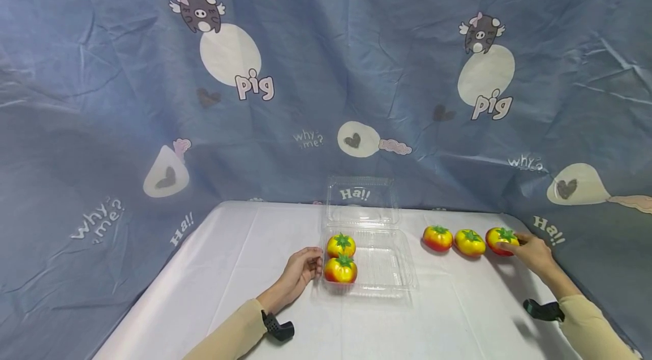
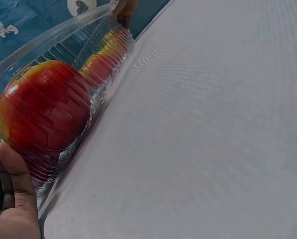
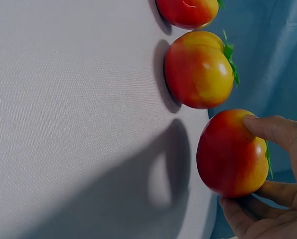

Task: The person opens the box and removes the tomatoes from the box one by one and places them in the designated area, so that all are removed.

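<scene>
My right hand [image 1: 533, 255] grips a red-and-yellow toy tomato [image 3: 232, 154] with a green leafy top, thumb on one side and fingers on the other. In the right wrist view its shadow falls apart from it on the cloth. Two similar tomatoes, one nearer [image 1: 470, 243] and one farther left [image 1: 437, 238], sit in line beside it. A clear plastic clamshell box [image 1: 384, 286] stands with its lid [image 1: 361, 201] raised at the back. Inside, along its left side, are a back tomato [image 1: 341, 245] and a front tomato [image 1: 340, 269]. My left hand [image 1: 301, 274] touches the box's left wall with its fingertips.
White cloth [image 1: 244, 252] covers the table. A blue printed curtain [image 1: 316, 65] hangs behind it and along both sides. Black wrist devices sit on the left wrist [image 1: 277, 327] and right wrist [image 1: 544, 310].
</scene>
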### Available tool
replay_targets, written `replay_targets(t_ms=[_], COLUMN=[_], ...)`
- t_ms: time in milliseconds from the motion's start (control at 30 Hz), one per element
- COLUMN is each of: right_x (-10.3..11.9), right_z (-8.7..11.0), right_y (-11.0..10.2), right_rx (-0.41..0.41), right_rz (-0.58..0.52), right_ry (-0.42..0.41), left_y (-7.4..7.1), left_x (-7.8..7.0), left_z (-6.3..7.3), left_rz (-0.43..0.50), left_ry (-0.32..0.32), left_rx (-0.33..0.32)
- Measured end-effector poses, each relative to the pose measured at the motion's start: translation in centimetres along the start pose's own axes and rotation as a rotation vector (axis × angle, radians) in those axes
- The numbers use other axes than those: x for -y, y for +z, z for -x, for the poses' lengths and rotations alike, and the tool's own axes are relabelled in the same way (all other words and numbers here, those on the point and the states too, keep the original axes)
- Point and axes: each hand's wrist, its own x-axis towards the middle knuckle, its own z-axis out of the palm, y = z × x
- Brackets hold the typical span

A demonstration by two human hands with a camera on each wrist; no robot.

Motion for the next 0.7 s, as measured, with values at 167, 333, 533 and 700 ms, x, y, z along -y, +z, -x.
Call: replay_targets(t_ms=[167, 333, 533, 700], right_x=[-0.2, -0.6, -1.0, -1.0], right_z=[-0.2, -0.5, -0.7, -0.8], right_y=[0.1, 0.4, 1.1, 1.3], right_rx=[0.023, 0.044, 0.003, 0.002], right_rz=[-0.011, -0.034, 0.011, 0.017], right_ry=[0.02, 0.046, 0.021, 0.038], left_y=[0.0, 0.1, 0.0, 0.0], left_x=[0.0, 0.0, 0.0, -0.1], left_z=[-0.1, -0.1, 0.0, -0.1], left_rz=[0.003, 0.003, 0.002, -0.001], left_ry=[-0.004, -0.006, -0.007, -0.007], left_rx=[-0.014, -0.024, -0.018, -0.007])
